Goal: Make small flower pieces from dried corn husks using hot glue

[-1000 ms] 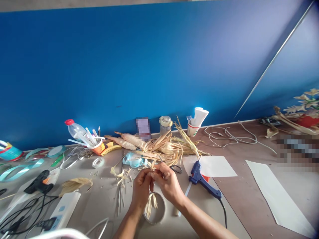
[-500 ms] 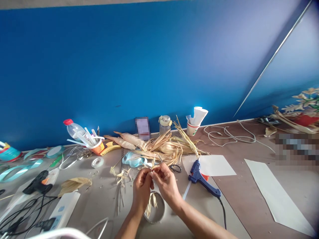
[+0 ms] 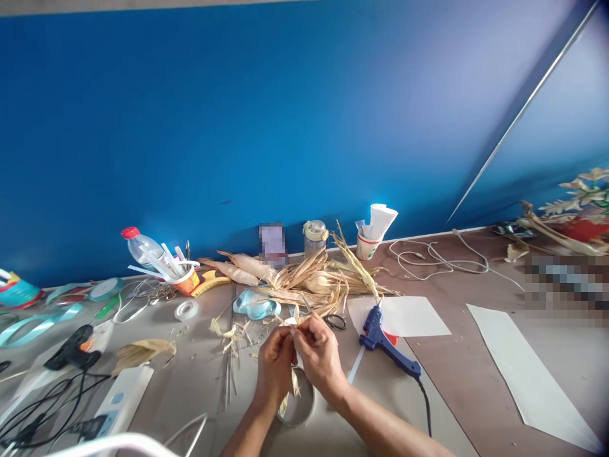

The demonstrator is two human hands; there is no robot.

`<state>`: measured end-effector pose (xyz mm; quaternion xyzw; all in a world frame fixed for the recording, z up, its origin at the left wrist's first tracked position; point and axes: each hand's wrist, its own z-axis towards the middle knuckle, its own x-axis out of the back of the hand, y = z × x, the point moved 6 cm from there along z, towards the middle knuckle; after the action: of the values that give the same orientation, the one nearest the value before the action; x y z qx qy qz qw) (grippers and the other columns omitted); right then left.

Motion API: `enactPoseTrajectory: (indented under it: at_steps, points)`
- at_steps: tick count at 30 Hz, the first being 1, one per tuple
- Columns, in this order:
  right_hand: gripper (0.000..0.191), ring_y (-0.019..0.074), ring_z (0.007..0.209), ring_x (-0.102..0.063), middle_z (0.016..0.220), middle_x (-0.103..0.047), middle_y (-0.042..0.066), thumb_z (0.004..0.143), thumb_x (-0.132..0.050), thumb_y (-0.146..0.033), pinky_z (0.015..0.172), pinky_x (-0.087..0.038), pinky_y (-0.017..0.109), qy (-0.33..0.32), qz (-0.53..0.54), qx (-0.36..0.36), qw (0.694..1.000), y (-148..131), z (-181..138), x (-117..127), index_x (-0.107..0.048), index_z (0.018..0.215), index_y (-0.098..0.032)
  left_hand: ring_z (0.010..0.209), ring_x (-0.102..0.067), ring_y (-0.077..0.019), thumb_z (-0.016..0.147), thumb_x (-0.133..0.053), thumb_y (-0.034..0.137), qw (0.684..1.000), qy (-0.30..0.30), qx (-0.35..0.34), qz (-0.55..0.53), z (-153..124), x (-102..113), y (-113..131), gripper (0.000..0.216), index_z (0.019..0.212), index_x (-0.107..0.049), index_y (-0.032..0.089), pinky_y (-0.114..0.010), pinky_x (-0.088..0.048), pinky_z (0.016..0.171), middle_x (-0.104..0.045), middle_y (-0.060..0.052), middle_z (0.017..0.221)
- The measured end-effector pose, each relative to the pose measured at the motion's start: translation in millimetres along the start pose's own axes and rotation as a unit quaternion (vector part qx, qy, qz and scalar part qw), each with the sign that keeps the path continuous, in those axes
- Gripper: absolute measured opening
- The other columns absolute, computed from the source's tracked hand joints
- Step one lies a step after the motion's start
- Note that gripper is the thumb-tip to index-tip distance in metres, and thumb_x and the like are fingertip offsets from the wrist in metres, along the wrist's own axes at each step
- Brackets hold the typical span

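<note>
My left hand (image 3: 275, 355) and my right hand (image 3: 320, 349) meet at the fingertips, both closed in a pinch. Between them is a small pale piece that looks like a corn husk strip (image 3: 295, 313), mostly covered by the fingers. Below the hands, a grey ring (image 3: 313, 406) lies on the table with husk scraps (image 3: 284, 405) inside it. Just beyond the fingers sits a heap of dried corn husks (image 3: 314, 282). A black loop (image 3: 337, 322), like a scissor handle, lies right of my right hand. Further right, a blue glue gun (image 3: 387, 343) rests on its side.
White paper (image 3: 423, 316) lies beneath the glue gun's nozzle. At left are a power strip (image 3: 124, 400), black cables and a second, black glue gun (image 3: 70, 349). A cup of glue sticks (image 3: 188, 279), a bottle (image 3: 143, 246), tape roll (image 3: 186, 310) and jar (image 3: 314, 238) stand behind.
Both hands have shifted slightly right and down, still pinched together. The fingers have turned a little around the small piece. Everything else stays where it was.
</note>
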<state>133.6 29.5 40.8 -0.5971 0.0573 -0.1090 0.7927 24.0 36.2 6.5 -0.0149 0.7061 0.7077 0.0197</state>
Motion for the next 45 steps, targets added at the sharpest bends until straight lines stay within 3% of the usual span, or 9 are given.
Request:
enactPoseTrajectory:
  at_steps: [5,9,16,19,21,23,27,32,45]
  points:
    - [0.023,0.0130,0.057,-0.046,0.059,-0.046,-0.002,0.078,-0.050,-0.018,0.054,-0.038,0.024,0.009,-0.035,0.016,0.999,-4.0,0.4,2.3,-0.044,0.056,-0.020,0.048,-0.043,-0.0099,0.077,-0.058,0.033,0.999,-0.027,0.010,-0.042,2.6,-4.0,5.5,0.017,0.074,-0.063,0.017,-0.022,-0.036,0.048,-0.050,0.004,0.054]
    - [0.026,0.0138,0.059,-0.048,0.057,-0.047,-0.001,0.076,-0.050,-0.014,0.057,-0.038,0.025,0.007,-0.054,0.029,0.998,-5.4,0.9,0.6,-0.043,0.051,-0.020,0.052,-0.050,-0.0129,0.077,-0.059,0.035,0.999,-0.029,0.018,-0.035,5.5,-0.6,8.6,0.025,0.093,-0.065,0.017,-0.025,-0.042,0.053,-0.056,0.003,0.057]
    - [0.021,0.0122,0.057,-0.044,0.060,-0.047,-0.002,0.076,-0.049,-0.014,0.054,-0.034,0.024,0.042,-0.099,0.044,0.993,-5.1,7.0,9.3,-0.048,0.056,-0.019,0.060,-0.055,-0.0131,0.078,-0.057,0.032,0.997,-0.057,-0.010,-0.054,4.3,-4.1,9.1,0.029,0.104,-0.061,0.020,-0.027,-0.046,0.061,-0.065,-0.005,0.090]
    - [0.021,0.0117,0.056,-0.040,0.060,-0.044,-0.003,0.078,-0.050,-0.017,0.053,-0.032,0.023,0.076,-0.107,0.043,0.990,-3.1,13.9,20.9,-0.047,0.057,-0.019,0.055,-0.052,-0.0106,0.078,-0.056,0.030,0.998,-0.013,-0.032,-0.045,6.6,5.0,7.6,0.023,0.099,-0.063,0.022,-0.027,-0.045,0.061,-0.063,-0.004,0.098]
    - [0.023,0.0119,0.057,-0.040,0.060,-0.043,-0.003,0.079,-0.051,-0.020,0.054,-0.032,0.023,0.082,-0.104,0.041,0.990,-1.3,17.0,24.9,-0.046,0.057,-0.019,0.061,-0.052,-0.0118,0.076,-0.055,0.026,0.996,0.051,-0.073,-0.006,8.1,18.2,9.3,0.012,0.080,-0.066,0.020,-0.027,-0.044,0.065,-0.061,-0.004,0.099]
    - [0.023,0.0119,0.058,-0.040,0.061,-0.043,-0.002,0.080,-0.051,-0.022,0.054,-0.032,0.024,0.074,-0.096,0.036,0.992,0.8,17.8,24.4,-0.045,0.058,-0.019,0.080,-0.055,-0.0174,0.074,-0.053,0.020,0.989,0.094,-0.112,0.033,8.8,28.5,11.6,0.019,0.056,-0.060,0.019,-0.026,-0.043,0.072,-0.059,-0.004,0.097]
    - [0.022,0.0114,0.057,-0.039,0.061,-0.042,-0.003,0.080,-0.051,-0.022,0.053,-0.032,0.023,0.047,-0.069,0.014,0.996,5.9,14.6,17.1,-0.045,0.059,-0.019,0.069,-0.052,-0.0159,0.074,-0.054,0.024,0.988,0.116,-0.103,-0.006,10.7,34.4,7.8,0.014,0.062,-0.060,0.020,-0.027,-0.043,0.065,-0.059,-0.003,0.091]
    - [0.022,0.0109,0.057,-0.038,0.060,-0.041,-0.003,0.080,-0.053,-0.027,0.052,-0.032,0.022,0.014,-0.016,-0.022,1.000,11.8,11.1,9.2,-0.044,0.062,-0.019,0.057,-0.048,-0.0113,0.076,-0.056,0.029,0.992,0.060,-0.096,-0.052,10.4,20.9,9.0,0.010,0.072,-0.058,0.020,-0.025,-0.041,0.060,-0.055,-0.001,0.085]
    - [0.025,0.0118,0.053,-0.047,0.057,-0.047,-0.003,0.079,-0.057,-0.036,0.051,-0.040,0.023,-0.084,0.131,-0.092,0.983,5.2,4.7,-9.1,-0.046,0.064,-0.019,0.052,-0.041,-0.0127,0.082,-0.050,0.034,0.999,-0.021,-0.046,-0.020,6.1,9.0,12.8,0.021,0.068,-0.056,0.020,-0.025,-0.034,0.054,-0.045,0.003,0.054]
